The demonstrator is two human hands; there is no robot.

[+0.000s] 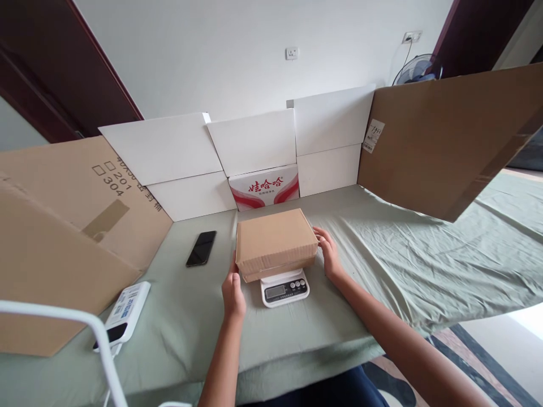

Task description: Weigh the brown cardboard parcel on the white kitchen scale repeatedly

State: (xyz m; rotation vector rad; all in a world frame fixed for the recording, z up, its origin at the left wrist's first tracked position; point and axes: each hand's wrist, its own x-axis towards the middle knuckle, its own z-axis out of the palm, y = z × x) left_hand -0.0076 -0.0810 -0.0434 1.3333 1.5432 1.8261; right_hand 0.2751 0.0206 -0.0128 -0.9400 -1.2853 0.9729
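A brown cardboard box point(275, 234) rests on a white digital kitchen scale point(286, 293). A seam runs along its front, so it is either a lidded box or two stacked boxes; I cannot tell which. My left hand point(233, 293) grips its left side, the fingertips partly hidden behind the edge. Against the right side, my right hand point(328, 252) has its fingers curled at the corner. The scale's weighing plate is mostly covered by the box, while its grey display and round buttons face me.
A black smartphone point(202, 249) lies to the left on the green cloth point(182, 316). Farther left are a white power strip-like device point(125, 314) and a white curved tube point(95, 322). White panels point(254, 141), a red-and-white carton point(267, 187) and large cardboard sheets point(432, 135) stand around.
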